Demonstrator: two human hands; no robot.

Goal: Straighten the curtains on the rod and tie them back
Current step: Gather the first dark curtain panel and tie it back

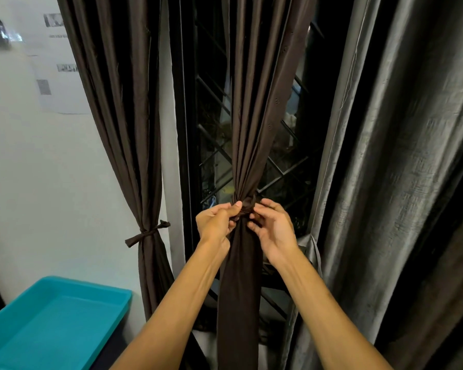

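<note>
Two hands work at one spot on the middle brown curtain (247, 116), seen from the head camera. That curtain hangs in front of the window grille (217, 145) and is gathered tight at a tie band (247, 205) wound around it; below the band the cloth falls as one narrow dark column.

Left hand (215, 222): fingers curled closed, thumb and fingertips pinching the band on its left side. Right hand (271, 227): fingers half bent, tips touching the band and the bunched folds on its right side; whether it actually grips the band I cannot tell.

Left brown curtain (123, 116): already cinched by its own knotted tie (147, 233), both loose ends sticking out sideways. It hangs against the white wall (38, 182).

Right side: a grey silvery curtain (401, 156) hangs in loose folds, just beside the right wrist.

Lower left corner: a teal plastic tray (104, 297), well apart from the hands.
</note>
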